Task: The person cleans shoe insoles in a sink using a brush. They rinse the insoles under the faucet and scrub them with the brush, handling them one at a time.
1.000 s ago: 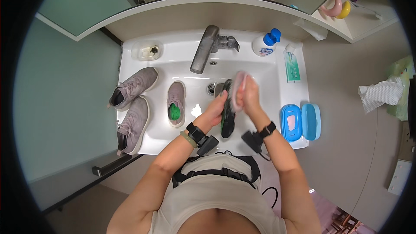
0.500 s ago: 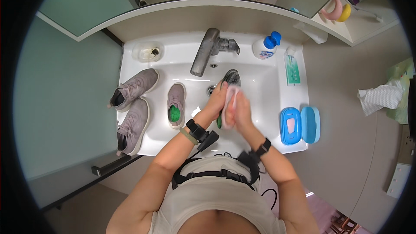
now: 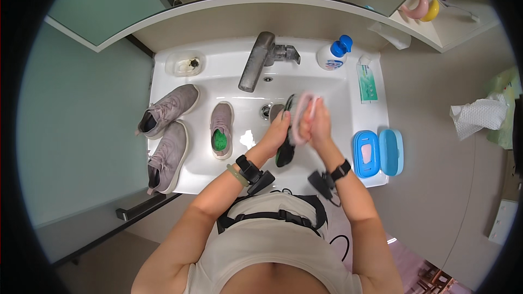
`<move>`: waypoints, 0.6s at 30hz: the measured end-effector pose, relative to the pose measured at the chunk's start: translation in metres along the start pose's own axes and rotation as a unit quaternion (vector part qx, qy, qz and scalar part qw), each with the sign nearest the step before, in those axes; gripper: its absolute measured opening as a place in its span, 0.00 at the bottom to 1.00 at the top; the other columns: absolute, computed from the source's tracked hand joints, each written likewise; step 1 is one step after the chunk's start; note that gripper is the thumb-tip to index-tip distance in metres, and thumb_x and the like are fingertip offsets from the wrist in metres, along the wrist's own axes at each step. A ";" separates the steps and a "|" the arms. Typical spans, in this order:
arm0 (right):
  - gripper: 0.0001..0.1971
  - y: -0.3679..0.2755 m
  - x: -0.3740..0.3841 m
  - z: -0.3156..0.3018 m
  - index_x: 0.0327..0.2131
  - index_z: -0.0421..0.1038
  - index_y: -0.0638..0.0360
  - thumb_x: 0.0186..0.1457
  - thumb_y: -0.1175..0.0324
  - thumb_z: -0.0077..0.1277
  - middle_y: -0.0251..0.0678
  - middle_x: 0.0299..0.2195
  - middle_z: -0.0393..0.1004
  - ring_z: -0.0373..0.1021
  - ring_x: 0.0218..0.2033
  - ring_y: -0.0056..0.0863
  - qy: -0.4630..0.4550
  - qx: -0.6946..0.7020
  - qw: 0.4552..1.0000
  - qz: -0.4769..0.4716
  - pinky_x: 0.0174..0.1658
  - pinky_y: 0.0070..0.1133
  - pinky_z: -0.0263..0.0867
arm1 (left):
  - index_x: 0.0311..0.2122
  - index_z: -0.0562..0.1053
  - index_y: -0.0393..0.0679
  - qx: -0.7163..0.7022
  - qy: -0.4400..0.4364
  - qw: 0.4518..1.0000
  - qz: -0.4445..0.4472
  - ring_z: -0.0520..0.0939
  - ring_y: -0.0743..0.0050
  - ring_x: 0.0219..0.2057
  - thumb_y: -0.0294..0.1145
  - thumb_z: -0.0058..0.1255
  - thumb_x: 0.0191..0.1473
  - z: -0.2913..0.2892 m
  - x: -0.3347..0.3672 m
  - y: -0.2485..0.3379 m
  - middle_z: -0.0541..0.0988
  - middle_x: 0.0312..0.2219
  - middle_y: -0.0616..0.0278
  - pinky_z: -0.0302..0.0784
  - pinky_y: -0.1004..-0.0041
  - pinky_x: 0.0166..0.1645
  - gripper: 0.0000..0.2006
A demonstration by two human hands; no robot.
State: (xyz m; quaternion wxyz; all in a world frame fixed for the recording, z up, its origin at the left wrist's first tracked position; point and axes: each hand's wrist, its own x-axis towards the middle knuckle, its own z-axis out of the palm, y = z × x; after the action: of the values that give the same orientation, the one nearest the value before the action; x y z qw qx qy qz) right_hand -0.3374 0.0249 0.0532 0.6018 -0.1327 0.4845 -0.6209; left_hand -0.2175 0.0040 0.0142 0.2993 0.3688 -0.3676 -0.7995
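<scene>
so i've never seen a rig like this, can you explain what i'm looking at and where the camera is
There is no robot here: these are a person's bare hands, filmed by a fisheye camera on their head, looking down, so edges bend. A black device is strapped at each wrist. The left hand holds a dark item with green on it, perhaps an insole. The right hand grips a blurred pink brush against or very near it. Below them is a white sink; one shoe lies in the basin, two more sit on the left rim, and a pump bottle stands beyond.
</scene>
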 end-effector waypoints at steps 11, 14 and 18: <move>0.21 -0.015 0.002 -0.008 0.27 0.56 0.51 0.56 0.44 0.28 0.26 0.09 0.52 0.47 0.05 0.15 -0.035 0.114 0.993 -0.005 0.06 0.15 0.42 | 0.60 0.41 0.50 0.369 0.012 0.887 0.276 0.72 0.48 0.30 0.43 0.28 0.59 0.012 0.000 0.009 0.70 0.27 0.40 0.66 0.67 0.37 0.27; 0.21 -0.015 0.000 -0.001 0.26 0.56 0.51 0.56 0.44 0.28 0.25 0.09 0.51 0.46 0.04 0.15 -0.034 0.094 0.994 0.043 0.06 0.15 0.41 | 0.60 0.41 0.51 0.389 0.033 0.878 0.277 0.73 0.49 0.30 0.43 0.28 0.59 0.006 0.005 0.013 0.71 0.31 0.40 0.66 0.68 0.38 0.27; 0.22 0.002 -0.023 0.007 0.26 0.56 0.52 0.56 0.43 0.27 0.25 0.09 0.51 0.46 0.04 0.15 -0.086 0.021 0.990 0.108 0.06 0.15 0.41 | 0.58 0.47 0.38 0.302 0.023 0.924 0.234 0.69 0.54 0.45 0.42 0.27 0.60 -0.023 0.008 -0.006 0.66 0.45 0.45 0.60 0.70 0.51 0.25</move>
State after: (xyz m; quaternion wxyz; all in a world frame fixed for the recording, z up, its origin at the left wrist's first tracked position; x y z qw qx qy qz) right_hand -0.3258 0.0428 0.0650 0.7074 -0.1201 0.4287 -0.5489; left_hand -0.2043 -0.0068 -0.0038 0.3606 0.3632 -0.6607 -0.5491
